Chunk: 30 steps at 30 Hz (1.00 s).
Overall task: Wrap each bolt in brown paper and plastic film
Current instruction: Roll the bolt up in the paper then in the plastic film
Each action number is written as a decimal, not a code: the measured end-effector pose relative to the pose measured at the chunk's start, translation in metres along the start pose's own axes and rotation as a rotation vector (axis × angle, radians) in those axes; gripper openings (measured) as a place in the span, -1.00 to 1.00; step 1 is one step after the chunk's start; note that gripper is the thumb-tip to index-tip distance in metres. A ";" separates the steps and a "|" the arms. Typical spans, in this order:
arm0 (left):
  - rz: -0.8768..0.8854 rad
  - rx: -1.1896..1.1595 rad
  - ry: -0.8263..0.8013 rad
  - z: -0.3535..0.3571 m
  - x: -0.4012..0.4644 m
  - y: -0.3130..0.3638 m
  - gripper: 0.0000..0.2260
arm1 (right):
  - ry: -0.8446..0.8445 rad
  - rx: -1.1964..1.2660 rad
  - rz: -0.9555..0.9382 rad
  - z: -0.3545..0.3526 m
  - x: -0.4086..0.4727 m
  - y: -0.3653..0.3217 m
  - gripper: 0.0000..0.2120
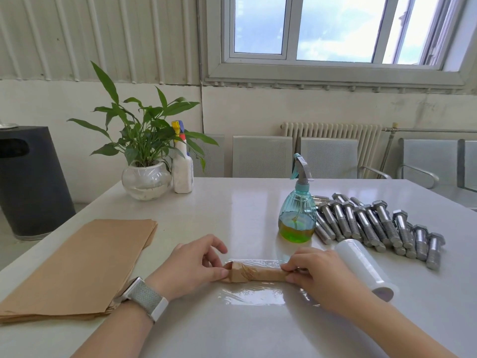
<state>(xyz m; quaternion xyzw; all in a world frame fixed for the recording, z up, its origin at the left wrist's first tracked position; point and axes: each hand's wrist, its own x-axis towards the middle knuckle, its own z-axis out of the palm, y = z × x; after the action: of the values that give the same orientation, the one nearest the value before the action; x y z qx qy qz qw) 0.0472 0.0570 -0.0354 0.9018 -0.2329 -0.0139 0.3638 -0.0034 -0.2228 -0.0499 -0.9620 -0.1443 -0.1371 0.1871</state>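
Bolt wrapped in brown paper (254, 273), lying crosswise near the front of the worktop (232, 202), on a spread sheet of plastic film (254, 297). Left hand (192, 267) at the bundle's left end, thumb and fingers pinching the twisted paper there. Right hand (321, 273) at the right end, fingertips curled onto the paper and film, gripping it. Film edge lifted along the far side of the bundle, glinting. Watch with grey woven band (145, 298) on the left wrist.

Just beside the right hand, a roll of plastic film (365, 267), white, lying on its side with the open core toward the front. Beyond the roll, a heap of bare bolts (374, 226), silver, hex heads mostly toward the far side, some stacked on others. Left of the heap and touching it or nearly so, a teal spray bottle (296, 215) upright, green liquid in its bottom. Left of the left arm, a stack of brown paper sheets (85, 262), flat. At the far left corner of the worktop, a potted plant (144, 177) in a round glass bowl, with a white spray bottle (182, 169) touching or just beside it. Past the worktop, a dark bin (28, 177), grey chairs (263, 156), a radiator (333, 130) and a window (335, 29).
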 end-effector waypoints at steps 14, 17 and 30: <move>0.139 0.562 0.069 0.011 0.003 0.019 -0.86 | 0.011 -0.033 -0.015 0.000 -0.001 -0.001 -0.87; -0.050 0.354 -0.158 -0.002 0.013 0.020 -0.87 | 0.007 -0.028 -0.019 0.000 -0.002 -0.003 -0.88; -0.311 0.771 -0.625 -0.016 0.056 0.068 -0.74 | 0.018 -0.010 -0.029 -0.001 -0.003 -0.005 -0.91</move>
<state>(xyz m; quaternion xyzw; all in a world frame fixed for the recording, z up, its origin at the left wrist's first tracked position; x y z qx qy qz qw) 0.0724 0.0004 0.0295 0.9470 -0.1817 -0.2496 -0.0883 -0.0077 -0.2197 -0.0488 -0.9594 -0.1558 -0.1491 0.1816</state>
